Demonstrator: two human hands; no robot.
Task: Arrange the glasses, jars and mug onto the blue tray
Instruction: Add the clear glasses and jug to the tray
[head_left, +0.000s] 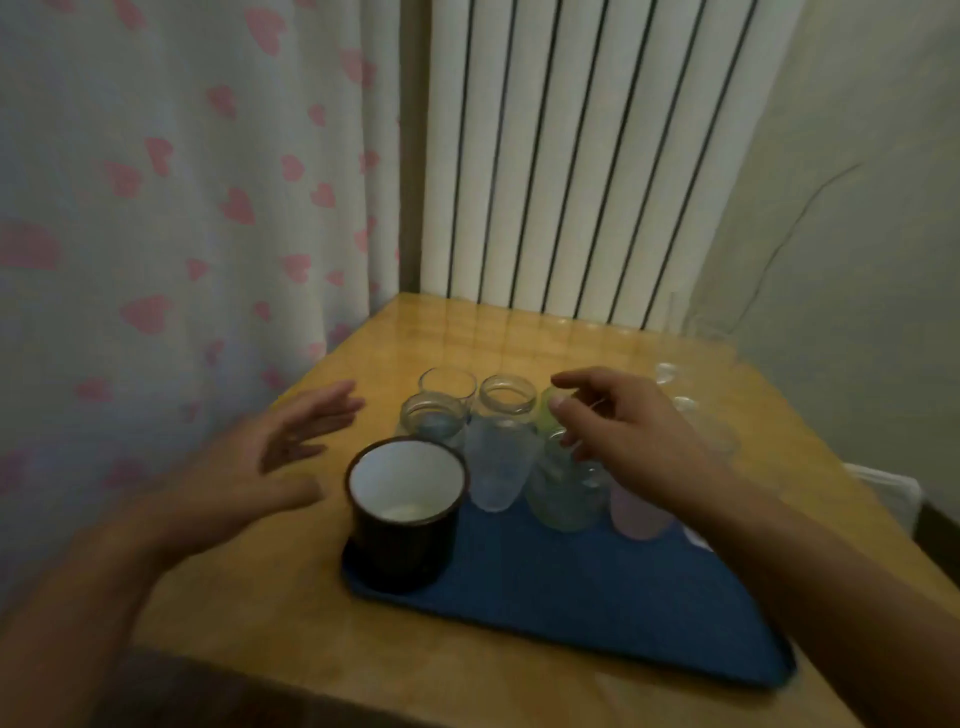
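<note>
Head view: dark mug on blue tray looks empty; left hand released, right hand grip unclear.

Dark brown mug with white interior: upright on the near-left corner of the flat blue rectangular tray. Clear glass jars and tinted glasses: upright, clustered along the tray's far edge.

**Blue tray, dark mug, pastel glass**

The tray is deep blue. The mug is dark brown outside and white inside. Two jars are clear; one glass is tinted pale green, another pale pink. The bench is honey-yellow wood. The curtain is white with pink hearts, the radiator white with dark gaps between its ribs.
</note>
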